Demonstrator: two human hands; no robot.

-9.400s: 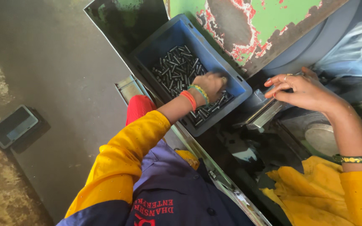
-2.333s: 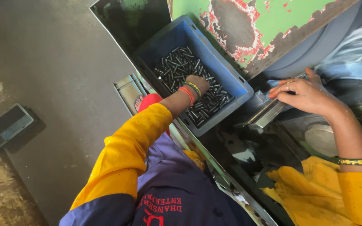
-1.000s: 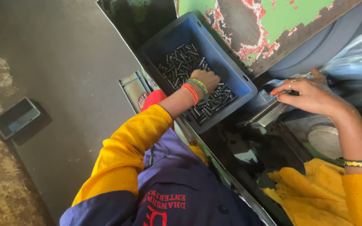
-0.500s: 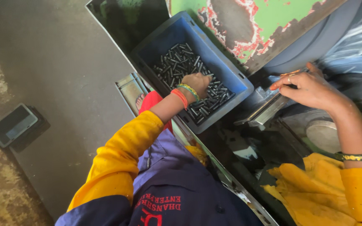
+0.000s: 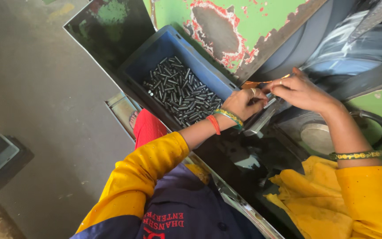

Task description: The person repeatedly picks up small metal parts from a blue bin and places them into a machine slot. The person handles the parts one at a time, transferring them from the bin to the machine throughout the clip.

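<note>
Both hands meet right of centre — left hand (image 5: pixel 243 102) closed, apparently around steel pins; right hand (image 5: pixel 298 90) pinching one. A pin could slip there — falling past the blue bin (image 5: pixel 153 55) into the dark machine gap.

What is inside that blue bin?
The blue bin holds a heap of small dark metal pins, piled toward its near end. The bin's floor beneath the heap is covered, and the left hand hides the near corner.

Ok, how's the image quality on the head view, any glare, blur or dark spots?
Head view: mostly sharp, daylit; both hands and the pins in the blue bin read clearly. Glare on the curved metal at upper right; dark shadow under the machine hides detail.
</note>
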